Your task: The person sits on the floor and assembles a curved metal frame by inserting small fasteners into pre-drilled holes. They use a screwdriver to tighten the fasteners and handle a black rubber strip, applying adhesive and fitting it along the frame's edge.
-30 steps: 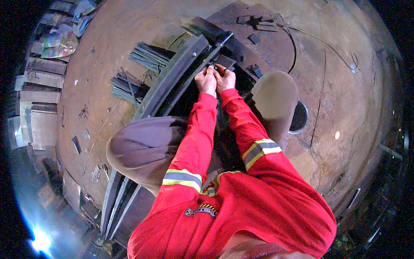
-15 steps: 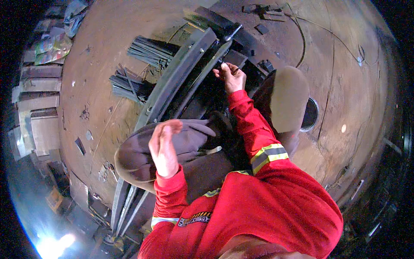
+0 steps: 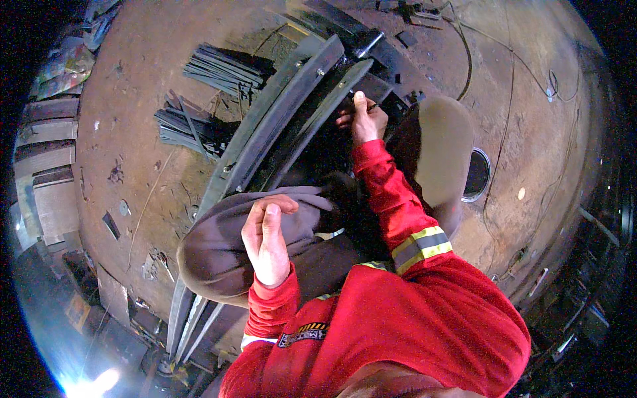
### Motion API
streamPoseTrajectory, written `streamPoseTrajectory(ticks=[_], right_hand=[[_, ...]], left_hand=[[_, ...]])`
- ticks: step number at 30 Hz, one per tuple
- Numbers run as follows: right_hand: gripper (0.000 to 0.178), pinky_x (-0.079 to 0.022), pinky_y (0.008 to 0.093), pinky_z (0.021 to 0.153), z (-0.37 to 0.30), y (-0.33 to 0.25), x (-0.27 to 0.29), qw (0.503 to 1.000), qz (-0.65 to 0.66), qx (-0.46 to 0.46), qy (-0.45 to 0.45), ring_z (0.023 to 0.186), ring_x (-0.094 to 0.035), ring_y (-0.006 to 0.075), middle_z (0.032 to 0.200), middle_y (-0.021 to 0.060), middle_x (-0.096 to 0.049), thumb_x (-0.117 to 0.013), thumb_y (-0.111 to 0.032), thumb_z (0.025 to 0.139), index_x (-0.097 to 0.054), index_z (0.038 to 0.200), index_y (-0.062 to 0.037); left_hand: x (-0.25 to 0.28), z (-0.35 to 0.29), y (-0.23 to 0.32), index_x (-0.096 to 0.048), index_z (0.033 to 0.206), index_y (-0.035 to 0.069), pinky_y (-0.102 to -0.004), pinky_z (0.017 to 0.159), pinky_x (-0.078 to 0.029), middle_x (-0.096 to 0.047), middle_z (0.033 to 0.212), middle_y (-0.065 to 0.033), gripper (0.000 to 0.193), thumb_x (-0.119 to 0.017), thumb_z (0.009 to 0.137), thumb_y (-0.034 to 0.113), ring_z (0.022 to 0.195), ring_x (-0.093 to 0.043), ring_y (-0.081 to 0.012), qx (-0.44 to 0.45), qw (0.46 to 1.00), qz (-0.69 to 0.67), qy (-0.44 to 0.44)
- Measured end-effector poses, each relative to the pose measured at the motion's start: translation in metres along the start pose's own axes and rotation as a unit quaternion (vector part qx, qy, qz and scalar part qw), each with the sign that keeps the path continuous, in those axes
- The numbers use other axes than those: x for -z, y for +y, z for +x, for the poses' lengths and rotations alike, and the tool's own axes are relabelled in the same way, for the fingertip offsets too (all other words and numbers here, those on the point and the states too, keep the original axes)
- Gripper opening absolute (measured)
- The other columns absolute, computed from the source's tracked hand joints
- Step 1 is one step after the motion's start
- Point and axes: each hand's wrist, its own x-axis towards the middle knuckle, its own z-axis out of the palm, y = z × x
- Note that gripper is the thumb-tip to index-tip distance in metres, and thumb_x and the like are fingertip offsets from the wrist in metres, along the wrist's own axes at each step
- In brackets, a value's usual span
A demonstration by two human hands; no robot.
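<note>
My right hand (image 3: 367, 121) is closed, thumb over curled fingers, beside the far end of a dark metal bar (image 3: 323, 109). Something small and dark sticks out by its fingers, but I cannot make out what it is. Left of that bar runs a long, dark metal beam (image 3: 265, 123) with several bolt heads along it. Over my left thigh hovers my left hand (image 3: 267, 240), its fingers loosely bent and the thumb alongside, with nothing seen in it. A shiny metal cylinder (image 3: 369, 44) lies past the bar's far end.
Two bundles of thin metal strips (image 3: 222, 69) lie on the brown floor left of the beam. A round ring-shaped opening (image 3: 476, 175) is at right of my right knee. A cable (image 3: 466, 60) curves across the far right floor. Flat panels (image 3: 56, 189) line the left side.
My left hand has shifted right, its fingers a little more bent. The right hand stays near the bar's end, slightly lower and turned, with its thumb now upright. The view has shifted slightly.
</note>
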Motion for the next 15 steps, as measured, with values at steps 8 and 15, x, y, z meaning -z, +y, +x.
streamPoseTrajectory(ticks=[8,15], right_hand=[[0.051,-0.037,0.0346,0.044,0.038,0.026,0.005,0.976,-0.181,0.000,0.120,0.044,-0.049,0.0176,0.056,0.0061,-0.055,-0.058,-0.048,0.083,-0.058,0.061,-0.0026],[0.051,-0.039,0.0360,0.057,0.082,0.054,-0.019,0.957,-0.144,-0.232,0.096,0.064,-0.052,0.0242,0.075,0.0120,-0.057,-0.057,-0.050,0.081,-0.059,0.083,0.0009]], left_hand=[[0.003,-0.004,-0.006,-0.055,0.085,-0.002,-0.0312,0.075,-0.041,-0.057,0.083,-0.0118,0.025,-0.043,0.094,0.017,0.079,-0.052,-0.0190,-0.020,0.999,0.040,0.011],[0.003,0.008,-0.023,-0.054,0.085,0.000,-0.0310,0.071,-0.040,-0.056,0.081,-0.0110,0.026,-0.043,0.094,0.022,0.074,-0.050,-0.0175,-0.031,0.991,0.126,0.014]])
